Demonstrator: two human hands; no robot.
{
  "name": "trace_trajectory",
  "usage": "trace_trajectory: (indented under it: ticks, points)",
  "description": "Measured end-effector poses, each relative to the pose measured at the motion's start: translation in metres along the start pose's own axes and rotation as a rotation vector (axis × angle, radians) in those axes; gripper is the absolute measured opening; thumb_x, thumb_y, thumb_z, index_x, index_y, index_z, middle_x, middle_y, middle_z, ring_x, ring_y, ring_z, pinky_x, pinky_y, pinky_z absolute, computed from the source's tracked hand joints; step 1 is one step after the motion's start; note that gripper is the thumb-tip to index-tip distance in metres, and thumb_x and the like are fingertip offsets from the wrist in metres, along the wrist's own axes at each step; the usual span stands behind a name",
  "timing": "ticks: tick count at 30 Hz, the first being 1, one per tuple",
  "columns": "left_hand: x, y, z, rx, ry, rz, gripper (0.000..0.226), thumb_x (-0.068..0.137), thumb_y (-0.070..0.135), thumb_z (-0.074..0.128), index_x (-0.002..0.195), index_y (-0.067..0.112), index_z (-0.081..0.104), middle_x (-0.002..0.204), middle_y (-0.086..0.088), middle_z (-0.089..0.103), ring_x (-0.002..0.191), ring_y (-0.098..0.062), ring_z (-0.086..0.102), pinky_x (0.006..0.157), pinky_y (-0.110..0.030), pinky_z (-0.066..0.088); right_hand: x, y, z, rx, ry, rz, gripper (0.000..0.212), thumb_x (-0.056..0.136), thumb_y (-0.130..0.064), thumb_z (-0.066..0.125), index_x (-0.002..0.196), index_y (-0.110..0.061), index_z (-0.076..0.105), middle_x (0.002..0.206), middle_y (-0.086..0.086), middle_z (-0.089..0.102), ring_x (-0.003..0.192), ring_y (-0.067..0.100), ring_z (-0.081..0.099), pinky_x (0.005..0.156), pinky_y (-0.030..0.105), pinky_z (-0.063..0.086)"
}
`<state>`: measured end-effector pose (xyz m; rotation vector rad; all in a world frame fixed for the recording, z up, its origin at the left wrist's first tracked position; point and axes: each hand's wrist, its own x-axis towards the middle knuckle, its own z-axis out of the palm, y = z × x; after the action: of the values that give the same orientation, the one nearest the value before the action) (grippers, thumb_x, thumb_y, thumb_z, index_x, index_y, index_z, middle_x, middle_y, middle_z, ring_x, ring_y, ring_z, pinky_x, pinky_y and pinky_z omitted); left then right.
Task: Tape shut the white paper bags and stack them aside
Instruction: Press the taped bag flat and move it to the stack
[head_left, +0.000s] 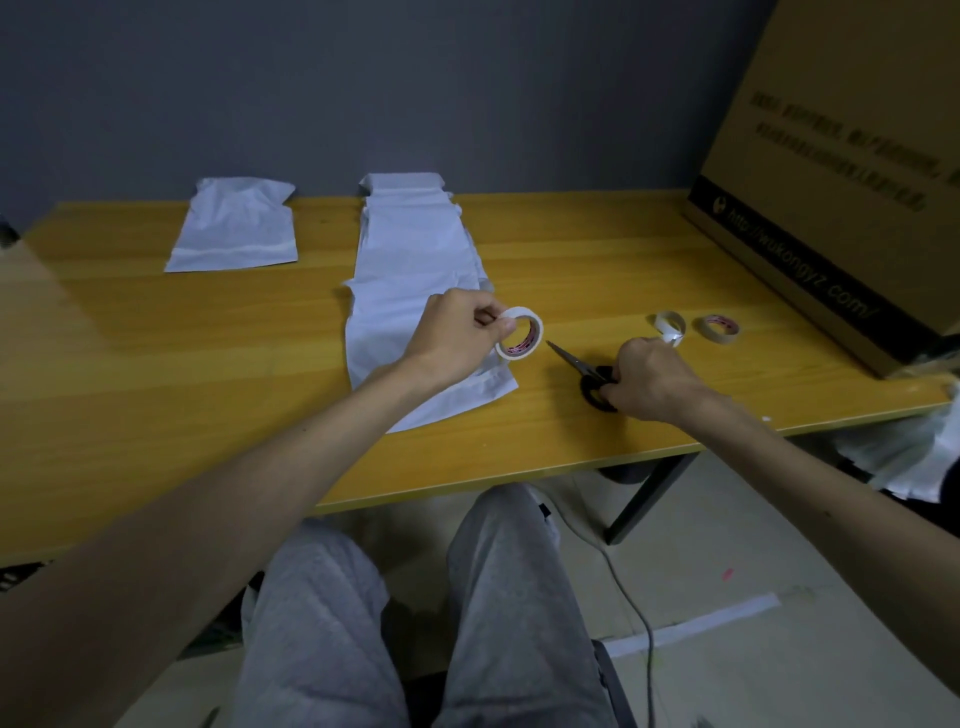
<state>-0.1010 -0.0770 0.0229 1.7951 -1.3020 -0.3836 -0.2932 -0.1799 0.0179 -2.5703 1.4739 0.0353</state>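
A row of overlapping white paper bags (415, 270) runs from the table's back edge toward me at the centre. One more white paper bag (234, 228) lies alone at the back left. My left hand (457, 332) pinches a roll of white tape (519, 332) just above the near end of the row. My right hand (649, 379) grips the black handles of a pair of scissors (576, 364), whose blades lie on the table and point toward the tape roll.
Behind my right hand sit a curled strip of white tape (669, 327) and a second tape roll (717, 328). A large cardboard box (841, 171) fills the table's right end. The yellow wooden table (156, 364) ends near my knees. White bags (914, 447) hang off at right.
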Motion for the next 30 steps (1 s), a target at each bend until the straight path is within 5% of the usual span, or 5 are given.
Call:
trace_trajectory:
  ticks: [8, 14, 21, 30]
  points:
    - [-0.002, 0.003, -0.004, -0.002, 0.041, 0.007, 0.015, 0.09, 0.017, 0.067, 0.096, 0.004, 0.071, 0.086, -0.005, 0.07, 0.078, -0.015, 0.064, 0.079, -0.025, 0.051, -0.007, -0.003, -0.005, 0.123, 0.05, -0.065, 0.037, 0.08, -0.034, 0.072, 0.073, 0.003, 0.067, 0.07, 0.014, 0.06, 0.055, 0.019, 0.047, 0.043, 0.027, 0.031]
    - [-0.001, 0.005, -0.006, -0.008, 0.054, 0.009, 0.015, 0.09, 0.016, 0.067, 0.094, 0.002, 0.07, 0.084, -0.007, 0.07, 0.079, -0.019, 0.066, 0.083, -0.034, 0.054, -0.015, 0.004, -0.019, 0.207, -0.202, -0.067, 0.034, 0.09, -0.034, 0.062, 0.078, -0.002, 0.062, 0.06, 0.004, 0.047, 0.052, 0.018, 0.04, 0.046, 0.026, 0.027]
    - [-0.002, 0.005, -0.002, -0.014, 0.062, 0.002, 0.013, 0.09, 0.016, 0.067, 0.095, 0.004, 0.071, 0.08, -0.002, 0.067, 0.074, -0.014, 0.063, 0.082, -0.032, 0.053, -0.043, 0.001, -0.044, 0.492, -0.471, -0.049, 0.037, 0.084, -0.04, 0.069, 0.087, -0.013, 0.045, 0.085, 0.007, 0.032, 0.076, 0.022, 0.028, 0.064, 0.029, 0.028]
    - [-0.003, 0.006, -0.005, -0.014, 0.074, 0.018, 0.015, 0.091, 0.015, 0.065, 0.093, 0.002, 0.071, 0.084, -0.008, 0.07, 0.076, -0.019, 0.064, 0.081, -0.033, 0.053, -0.045, -0.018, -0.04, 0.546, -0.48, -0.037, 0.035, 0.082, -0.041, 0.07, 0.088, -0.014, 0.05, 0.082, 0.006, 0.037, 0.074, 0.018, 0.033, 0.065, 0.028, 0.031]
